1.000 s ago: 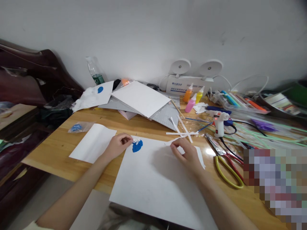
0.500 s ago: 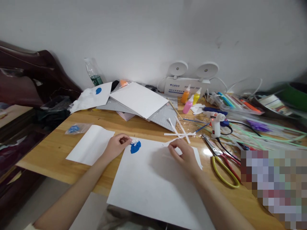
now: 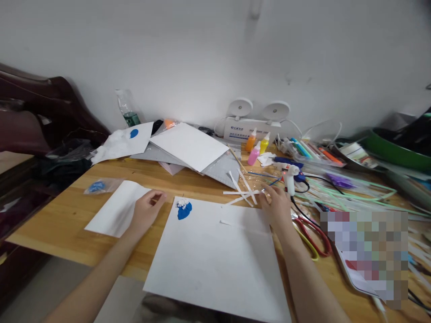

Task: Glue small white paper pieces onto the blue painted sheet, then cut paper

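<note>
A large white sheet of board (image 3: 215, 260) lies in front of me. Blue petal-like pieces (image 3: 184, 211) sit near its far left corner, with a cluster of small white bits (image 3: 182, 203) on them. My left hand (image 3: 148, 208) hovers left of that corner, over a folded white paper (image 3: 114, 208), its fingers loosely curled and nothing visible in them. At the sheet's far right edge, my right hand (image 3: 275, 204) reaches down with fingers apart, beside crossed white paper strips (image 3: 244, 193). Scissors (image 3: 316, 237) lie by its wrist, blades hidden. A short white scrap (image 3: 225, 222) rests on the sheet.
Behind are stacked white boards (image 3: 191, 146), paint bottles (image 3: 254, 154), a white glue gun (image 3: 288, 179) with a cord, and a tray of markers (image 3: 313, 152). A plastic bag with blue pieces (image 3: 97, 186) lies left. A blurred-out device (image 3: 367, 255) is at right.
My left hand has drawn back left from the blue pieces. My right hand has moved right, off the sheet's middle, uncovering the short scrap. The view has shifted slightly.
</note>
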`<state>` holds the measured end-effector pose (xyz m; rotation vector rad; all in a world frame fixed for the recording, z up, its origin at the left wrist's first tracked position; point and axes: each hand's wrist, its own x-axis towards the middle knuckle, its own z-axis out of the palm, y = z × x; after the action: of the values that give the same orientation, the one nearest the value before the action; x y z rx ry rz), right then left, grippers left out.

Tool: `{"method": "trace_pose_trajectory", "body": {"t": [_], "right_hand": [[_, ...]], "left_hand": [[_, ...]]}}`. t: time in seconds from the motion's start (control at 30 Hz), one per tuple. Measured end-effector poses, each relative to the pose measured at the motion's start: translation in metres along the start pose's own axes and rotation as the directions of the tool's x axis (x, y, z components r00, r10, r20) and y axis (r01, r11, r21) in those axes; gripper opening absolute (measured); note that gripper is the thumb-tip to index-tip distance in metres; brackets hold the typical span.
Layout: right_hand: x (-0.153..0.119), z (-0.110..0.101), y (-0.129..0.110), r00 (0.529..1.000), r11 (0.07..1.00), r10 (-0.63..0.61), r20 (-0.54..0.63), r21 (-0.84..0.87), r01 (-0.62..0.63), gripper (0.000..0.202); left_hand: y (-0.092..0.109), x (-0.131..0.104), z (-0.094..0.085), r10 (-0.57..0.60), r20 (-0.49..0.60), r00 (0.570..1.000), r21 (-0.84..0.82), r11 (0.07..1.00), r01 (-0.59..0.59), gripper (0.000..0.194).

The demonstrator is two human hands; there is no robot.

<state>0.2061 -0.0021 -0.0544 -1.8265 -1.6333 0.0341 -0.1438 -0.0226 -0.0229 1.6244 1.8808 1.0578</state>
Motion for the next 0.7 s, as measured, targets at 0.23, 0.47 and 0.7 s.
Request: {"method": "trace_pose_trajectory", "body": {"t": [0.23,0.47,0.7], "right_hand": [[0.003,0.009,0.007,0.997,0.974,0.066,0.04,-0.218,-0.056,0.022],[0.008,0.001,0.007,0.997,0.992,0.068,0.024,0.102,-0.07,0.019],[0.006,-0.025,-0.017,0.965,0.901,-0.126,0.228,0.434,0.015,0.018]], "left_hand": [[0.014,-0.024,-0.017,0.1,0.052,0.994,-0.012,0.995,-0.099,0.022],[0.02,-0.038,-0.021,0.167,0.083,0.983,-0.071,0.984,-0.161,0.017],[0.082,-0.044,0.015,0.378,0.257,0.889,-0.13,0.925,-0.356,0.015]]}}
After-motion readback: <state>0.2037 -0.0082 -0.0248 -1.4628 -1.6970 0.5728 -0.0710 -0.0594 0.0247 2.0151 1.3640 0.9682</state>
